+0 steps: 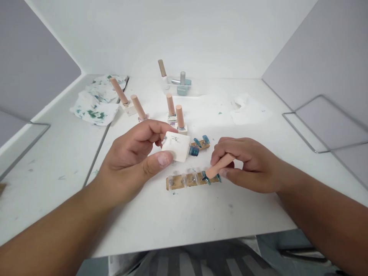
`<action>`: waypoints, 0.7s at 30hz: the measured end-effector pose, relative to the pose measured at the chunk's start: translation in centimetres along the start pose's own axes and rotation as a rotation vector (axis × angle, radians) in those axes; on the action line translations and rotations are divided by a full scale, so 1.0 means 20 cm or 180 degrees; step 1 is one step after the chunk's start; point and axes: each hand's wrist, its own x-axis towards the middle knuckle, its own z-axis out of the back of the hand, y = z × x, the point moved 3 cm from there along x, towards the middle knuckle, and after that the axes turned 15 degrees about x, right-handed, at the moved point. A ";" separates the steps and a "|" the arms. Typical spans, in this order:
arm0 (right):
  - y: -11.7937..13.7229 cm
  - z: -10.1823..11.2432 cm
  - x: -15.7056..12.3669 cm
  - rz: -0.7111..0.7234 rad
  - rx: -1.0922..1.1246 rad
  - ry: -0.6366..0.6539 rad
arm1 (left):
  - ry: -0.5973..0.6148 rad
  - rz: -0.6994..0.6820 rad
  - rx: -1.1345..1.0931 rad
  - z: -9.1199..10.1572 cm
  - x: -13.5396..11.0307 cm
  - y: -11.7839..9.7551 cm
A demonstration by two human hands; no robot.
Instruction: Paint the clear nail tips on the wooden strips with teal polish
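My left hand [140, 157] grips a white square nail polish bottle [177, 146], tipped sideways so its blue-stained neck points right. In my right hand [244, 163] is the peach-coloured cap of a nail polish brush [220, 165], held slantwise. The brush end is down at a blue-green false nail [206, 178] on a wooden strip [176, 183]; bristles are barely visible. Clear false nails [184, 180] sit on the strip's left part, and another blue-green one is partly behind my right hand. Behind lies a second strip [200, 145] with blue nails on it.
Several peach-capped polish bottles [180, 119] stand behind my left hand. Crumpled paint-stained tissues [96, 105] lie at the back left. A clear tray [195, 90] holding small bottles is at the back, and white paper [248, 111] at the right. Wire stands [304, 149] flank the table.
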 end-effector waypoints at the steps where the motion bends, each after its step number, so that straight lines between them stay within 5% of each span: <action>1: 0.00 0.00 0.00 0.0075 -0.0097 -0.0042 | 0.0004 0.0000 -0.0031 0.00 0.00 0.00; 10: 0.02 0.00 0.01 0.0273 -0.0411 -0.0194 | 0.0114 -0.0130 -0.0196 0.00 0.00 -0.01; 21: 0.02 -0.01 -0.01 0.0280 -0.0220 0.0083 | -0.0081 -0.0340 0.0003 0.01 0.02 0.01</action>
